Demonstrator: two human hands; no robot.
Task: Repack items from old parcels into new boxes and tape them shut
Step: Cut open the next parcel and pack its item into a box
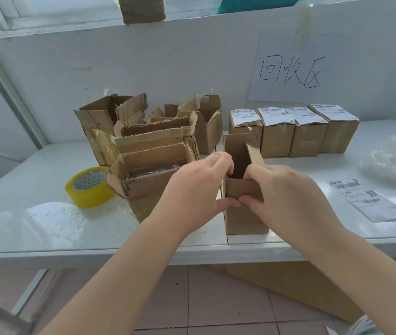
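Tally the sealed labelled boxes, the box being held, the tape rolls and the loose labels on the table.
Sealed boxes: 4
Held box: 1
Tape roll: 1
Loose label: 1
Total: 7

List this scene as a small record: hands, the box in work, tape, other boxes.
open box: upright, top open, inside dark
left hand: grips its top, thumb on near flap
right hand: pinches same flap
tape: yellow roll, left of old parcels
labelled boxes: four in a row behind
loose label: flat, at right
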